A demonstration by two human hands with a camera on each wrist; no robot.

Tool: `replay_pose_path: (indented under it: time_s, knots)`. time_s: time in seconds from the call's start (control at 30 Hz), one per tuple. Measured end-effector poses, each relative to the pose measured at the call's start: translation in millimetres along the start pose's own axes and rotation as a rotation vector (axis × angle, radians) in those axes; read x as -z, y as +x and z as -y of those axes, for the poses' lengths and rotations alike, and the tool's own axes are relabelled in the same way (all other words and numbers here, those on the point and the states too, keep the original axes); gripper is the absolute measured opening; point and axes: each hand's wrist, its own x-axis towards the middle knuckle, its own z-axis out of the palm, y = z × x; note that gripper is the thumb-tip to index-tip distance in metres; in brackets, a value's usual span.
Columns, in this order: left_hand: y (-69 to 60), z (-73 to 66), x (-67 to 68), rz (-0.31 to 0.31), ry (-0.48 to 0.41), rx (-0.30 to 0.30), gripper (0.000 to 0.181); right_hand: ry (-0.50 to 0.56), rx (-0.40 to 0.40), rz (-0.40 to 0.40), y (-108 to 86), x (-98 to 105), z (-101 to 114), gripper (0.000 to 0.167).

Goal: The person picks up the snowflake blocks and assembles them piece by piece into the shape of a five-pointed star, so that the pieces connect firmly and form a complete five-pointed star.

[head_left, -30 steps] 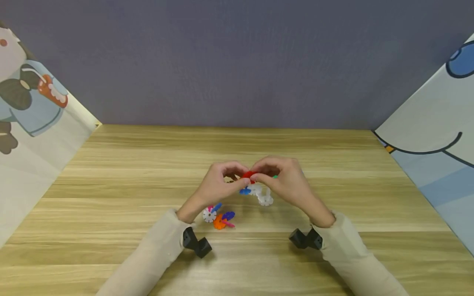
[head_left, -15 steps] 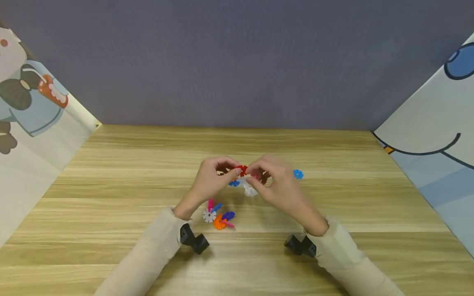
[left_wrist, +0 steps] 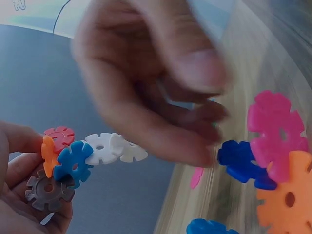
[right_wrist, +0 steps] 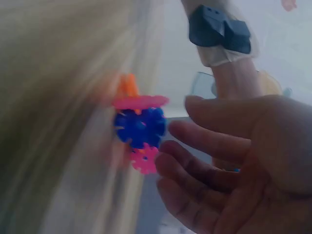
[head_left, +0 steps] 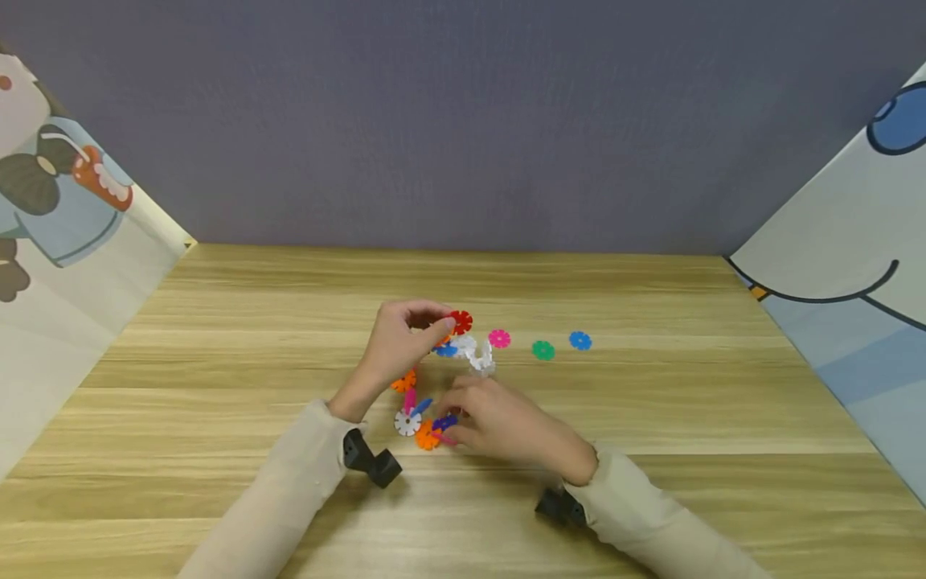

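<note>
The left hand point(head_left: 405, 342) pinches a linked chain of notched discs: a red disc point(head_left: 460, 322) at its fingertips, then orange, blue point(left_wrist: 74, 165), brown point(left_wrist: 48, 191) and white discs point(left_wrist: 101, 148) reaching right. Beside a second cluster, lower on the table, is the right hand point(head_left: 499, 418), its fingers loosely bent with nothing between them. That cluster joins an orange disc point(head_left: 428, 435), a dark blue disc point(right_wrist: 140, 126) and a pink disc point(right_wrist: 140, 102). In the right wrist view a gap shows between the fingers and these discs.
On the wooden table point(head_left: 651, 498), a pink disc point(head_left: 499, 338), a green disc point(head_left: 543, 350) and a light blue disc point(head_left: 580, 340) lie apart at the right. Left of the cluster is a white disc point(head_left: 407, 422) with pink, blue and orange pieces. A grey wall point(head_left: 463, 129) stands behind.
The right hand has left the red disc and moved down toward the lower cluster. The left hand and its chain have shifted slightly left and up. The loose pink disc is now uncovered.
</note>
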Motion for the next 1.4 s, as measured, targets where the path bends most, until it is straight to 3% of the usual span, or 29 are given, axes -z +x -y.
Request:
replay_pose_path:
  time_s: [0.07,0.27,0.47,0.77,1.0,1.2,1.4]
  knots:
    - [0.3,-0.1,0.2,-0.005,-0.008,0.005,0.018,-0.012,-0.029,0.036,-0.5,-3,0,0.018]
    - [0.0,-2.3,-0.3,-0.025,-0.060,0.039,0.018,-0.037,-0.054,0.039,-1.1,-7,1,0.010]
    - [-0.3,-3.9,0.1,-0.045,-0.086,0.069,0.019,-0.053,-0.072,0.082,0.2,-15,1,0.024]
    - [-1.7,-6.7,0.6,-0.035,-0.095,0.089,0.019,-0.004,-0.125,0.085,2.3,-25,4,0.030]
    - [-3.2,-5.9,-0.5,-0.026,-0.104,0.084,0.020,-0.092,-0.084,0.168,1.0,-24,6,0.026]
    - [-2.4,-3.1,-1.4,-0.014,-0.085,0.060,0.019,0.073,-0.093,0.199,-3.9,-3,0,0.018]
    - [-2.4,-4.8,-2.1,0.007,-0.089,0.057,0.018,0.240,-0.019,0.132,-12.5,35,-10,0.016]
